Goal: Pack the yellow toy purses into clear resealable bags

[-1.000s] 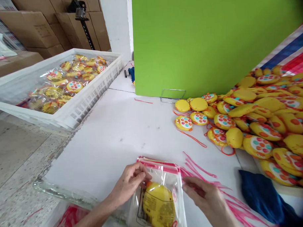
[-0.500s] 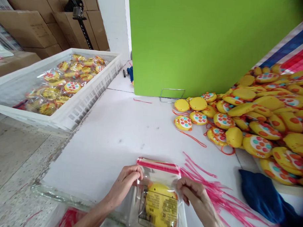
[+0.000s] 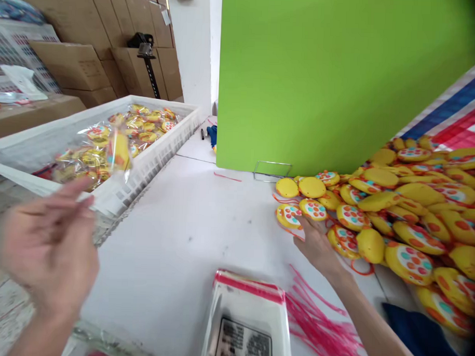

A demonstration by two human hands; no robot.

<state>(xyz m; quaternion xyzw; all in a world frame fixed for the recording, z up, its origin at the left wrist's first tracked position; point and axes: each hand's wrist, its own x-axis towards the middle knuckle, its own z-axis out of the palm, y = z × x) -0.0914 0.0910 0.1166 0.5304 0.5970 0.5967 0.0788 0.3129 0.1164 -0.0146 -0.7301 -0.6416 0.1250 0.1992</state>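
My left hand (image 3: 54, 244), blurred by motion, is raised at the left near the white crate, its fingers apart and nothing in them. Just beyond it a bagged yellow toy (image 3: 119, 150) appears in the air over the crate's near right side, clear of the fingers. My right hand (image 3: 315, 240) reaches to the front edge of the toy pile, its fingertips on a yellow toy with coloured dots (image 3: 287, 215); whether they grip it is unclear. A stack of clear bags (image 3: 246, 323) with red top strips lies at the table's near edge.
The white crate (image 3: 144, 167) of bagged toys stands at the left. A green board (image 3: 322, 87) rises behind the table (image 3: 189, 218). Pink strips (image 3: 322, 321) and a dark blue cloth (image 3: 419, 335) lie at the right, below a large toy pile (image 3: 416, 205).
The bagged toy has left the bag stack and is now over the crate. My left hand has moved left and opened. My right hand has gone forward to the loose toys.
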